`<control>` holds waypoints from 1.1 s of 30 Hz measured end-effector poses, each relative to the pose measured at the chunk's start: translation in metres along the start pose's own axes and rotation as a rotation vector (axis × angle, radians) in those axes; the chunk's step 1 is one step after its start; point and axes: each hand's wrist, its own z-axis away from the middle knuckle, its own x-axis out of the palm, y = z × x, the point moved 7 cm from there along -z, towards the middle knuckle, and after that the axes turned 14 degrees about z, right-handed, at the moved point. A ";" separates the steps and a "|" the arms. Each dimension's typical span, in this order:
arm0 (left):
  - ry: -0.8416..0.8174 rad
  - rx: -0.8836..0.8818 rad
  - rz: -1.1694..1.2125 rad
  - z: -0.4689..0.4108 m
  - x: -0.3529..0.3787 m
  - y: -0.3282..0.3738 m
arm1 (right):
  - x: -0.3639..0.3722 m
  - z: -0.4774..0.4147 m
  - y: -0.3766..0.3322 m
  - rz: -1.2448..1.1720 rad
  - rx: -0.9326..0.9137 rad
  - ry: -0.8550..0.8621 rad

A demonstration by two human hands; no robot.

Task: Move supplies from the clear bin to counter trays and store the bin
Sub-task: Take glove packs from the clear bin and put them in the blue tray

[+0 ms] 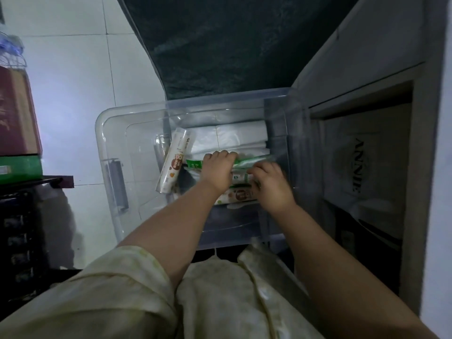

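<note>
A: Both hands are down in the clear bin (117,133) at mid-frame, left hand (218,170) and right hand (271,182) each curled round the green-edged packet (241,163).

B: Its long axis runs left-right across the frame, hands side by side, left marginally farther in. A straight lift looks right.

A: Clear bin (111,133) on the tiled floor — contents?

B: I log white packs (234,138), one upright roll (174,160), green packets (195,164). Left hand (219,168) and right hand (271,185) both clutch the packets
</note>
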 end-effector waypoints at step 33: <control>0.221 1.350 -0.043 0.448 -0.123 0.332 | -0.166 0.509 -0.138 0.300 0.953 0.876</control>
